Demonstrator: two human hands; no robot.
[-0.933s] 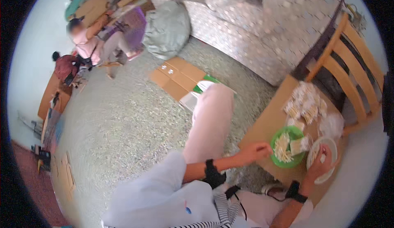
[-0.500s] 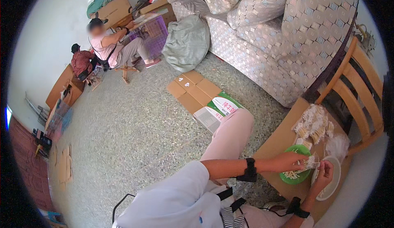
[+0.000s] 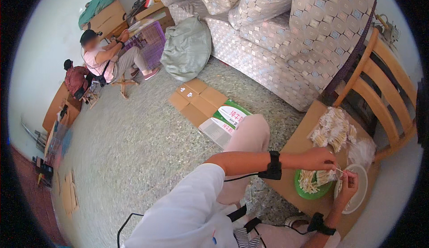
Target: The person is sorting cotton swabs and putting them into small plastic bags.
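Observation:
My left hand [image 3: 322, 159], coming across from the left, is closed in a pinch just above the green bowl [image 3: 313, 196]. Opposite it, my right hand [image 3: 348, 184] is closed too, over the edge of the white bowl [image 3: 364, 181]. A thin white cotton swab [image 3: 339, 170] spans the small gap between both sets of fingertips. Many loose cotton swabs [image 3: 308, 182] lie in the green bowl. Behind the bowls, a heap of bundled cotton swabs [image 3: 333, 129] rests on cardboard. What the white bowl holds is partly hidden by my right hand.
A clear plastic bag [image 3: 361, 153] lies by the heap, in front of a wooden chair [image 3: 384, 87]. Flattened cardboard [image 3: 201, 103] is on the floor near my knee. Beyond are a patterned sofa [image 3: 268, 56], a grey-green sack [image 3: 187, 49] and two seated people [image 3: 100, 60].
My left hand has come up from the swabs in the green bowl and moved toward my right fingertips, uncovering more of the bowl. The whole view has shifted slightly.

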